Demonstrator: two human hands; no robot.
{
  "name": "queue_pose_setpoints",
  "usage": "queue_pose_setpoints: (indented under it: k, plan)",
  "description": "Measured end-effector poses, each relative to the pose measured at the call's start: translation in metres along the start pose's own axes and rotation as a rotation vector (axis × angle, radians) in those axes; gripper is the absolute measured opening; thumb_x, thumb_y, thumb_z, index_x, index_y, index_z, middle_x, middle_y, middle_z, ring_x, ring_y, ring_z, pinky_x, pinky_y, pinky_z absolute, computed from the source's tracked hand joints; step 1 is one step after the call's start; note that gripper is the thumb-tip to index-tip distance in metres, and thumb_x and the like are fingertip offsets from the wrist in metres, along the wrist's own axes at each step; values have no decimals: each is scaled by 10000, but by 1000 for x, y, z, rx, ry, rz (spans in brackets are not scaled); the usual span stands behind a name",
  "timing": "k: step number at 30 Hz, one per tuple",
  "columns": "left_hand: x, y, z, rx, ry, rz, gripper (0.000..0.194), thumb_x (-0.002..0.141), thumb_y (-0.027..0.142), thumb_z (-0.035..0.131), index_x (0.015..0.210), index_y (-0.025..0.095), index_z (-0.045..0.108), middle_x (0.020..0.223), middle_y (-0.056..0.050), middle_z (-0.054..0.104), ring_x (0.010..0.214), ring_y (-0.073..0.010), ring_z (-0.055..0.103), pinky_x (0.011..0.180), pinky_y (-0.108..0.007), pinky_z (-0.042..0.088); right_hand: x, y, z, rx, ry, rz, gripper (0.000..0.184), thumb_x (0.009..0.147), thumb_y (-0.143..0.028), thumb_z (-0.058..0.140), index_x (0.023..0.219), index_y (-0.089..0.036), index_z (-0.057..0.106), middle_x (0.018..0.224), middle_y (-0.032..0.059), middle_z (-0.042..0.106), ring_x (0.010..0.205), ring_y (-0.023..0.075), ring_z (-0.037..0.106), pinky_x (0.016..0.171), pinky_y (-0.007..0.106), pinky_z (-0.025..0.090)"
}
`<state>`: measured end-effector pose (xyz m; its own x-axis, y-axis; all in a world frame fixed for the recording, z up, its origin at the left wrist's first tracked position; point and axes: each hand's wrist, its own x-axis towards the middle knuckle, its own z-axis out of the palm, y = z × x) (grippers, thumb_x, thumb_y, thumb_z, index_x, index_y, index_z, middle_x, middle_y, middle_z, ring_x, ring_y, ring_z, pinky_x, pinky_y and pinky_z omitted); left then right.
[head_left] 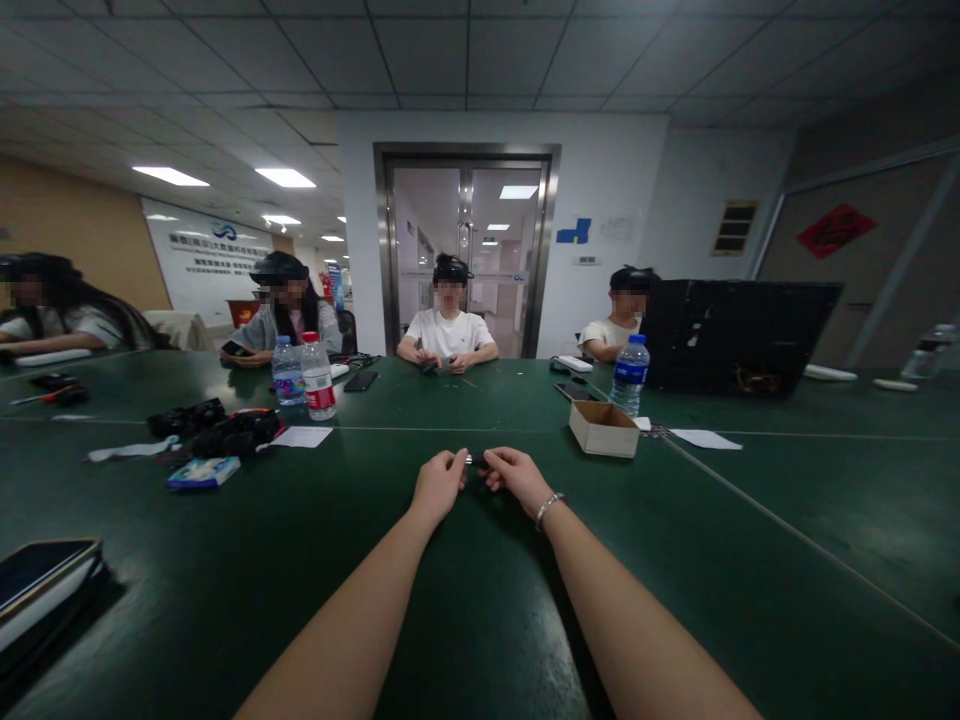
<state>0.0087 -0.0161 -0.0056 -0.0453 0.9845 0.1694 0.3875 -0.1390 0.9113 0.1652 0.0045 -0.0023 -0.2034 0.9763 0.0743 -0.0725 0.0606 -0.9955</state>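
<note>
Between my two hands, just above the green table (480, 620), is a small black stick with a silver end (475, 460). It looks like a USB stick, but it is too small to be sure. My left hand (439, 485) pinches the silver end between thumb and fingers. The black end is gripped by the thumb and fingers of my right hand (519, 480), which has a bracelet (550, 508) at the wrist. Fingertips cover part of the stick on both sides.
Right of my hands stands an open cardboard box (604, 432), with a water bottle (631, 375) behind it. Leftward lie black straps (232, 432), a blue-white packet (203, 473) and two bottles (319, 378). A phone (45, 572) lies near left. Several people (448, 330) sit opposite.
</note>
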Motion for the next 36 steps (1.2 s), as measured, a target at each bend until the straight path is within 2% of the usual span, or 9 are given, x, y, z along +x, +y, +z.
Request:
queue_pose_setpoints:
  k: [5,8,12,15,19,22,27,32,36]
  plan:
    - [2,-2,1,-95,-26,106,295,771,453,508,849,174,565,778,-34,590,664,-128,551,500,-181,408,-1,-1,-1,13,24,7,104,845,-194,578,830,-92,586,608,39,615,451,80,548,412,135,445]
    - [3,-2,1,-185,-23,99,347,731,437,576,972,190,530,874,-44,576,678,-121,555,485,-172,421,-1,-1,-1,20,20,8,108,847,-197,576,839,-90,589,619,43,619,463,80,555,418,135,451]
    - [3,-1,1,-150,-27,-12,428,767,547,479,901,145,542,761,-55,584,604,-132,559,466,-200,422,0,1,-1,14,11,8,100,845,-189,577,853,-90,591,625,44,620,468,83,557,422,139,457]
    - [2,-1,1,-97,-59,4,425,811,539,391,766,145,544,632,-31,552,561,-128,535,452,-196,403,2,3,-2,13,4,10,108,841,-202,585,859,-96,593,632,43,621,471,86,561,424,142,461]
    - [1,-2,2,-133,-56,82,254,795,412,493,868,173,536,772,-27,573,636,-118,551,460,-168,406,3,5,-4,20,11,4,125,845,-219,583,852,-95,591,634,45,620,469,84,559,424,141,458]
    - [3,-3,2,-157,-25,41,300,776,418,532,950,174,520,867,-48,582,647,-119,569,463,-170,416,2,3,-3,26,4,3,124,841,-214,587,844,-91,591,640,50,623,475,82,559,429,139,457]
    - [6,-3,1,-78,-56,-56,479,826,566,345,801,132,547,700,-56,587,513,-118,557,404,-182,361,-2,-2,0,28,-3,15,87,853,-162,554,831,-83,585,614,46,617,455,78,549,418,136,447]
    - [3,0,1,-86,-60,-23,274,804,424,492,899,169,521,852,-50,602,548,-103,586,414,-161,367,-3,-3,-1,32,2,25,104,847,-189,576,819,-89,588,622,48,619,466,82,557,423,137,451]
    - [0,5,0,-93,-50,-54,349,788,488,499,918,165,525,870,-61,605,539,-112,593,417,-169,381,-2,-2,-1,22,3,17,105,845,-191,578,810,-93,591,620,44,617,467,80,558,428,135,454]
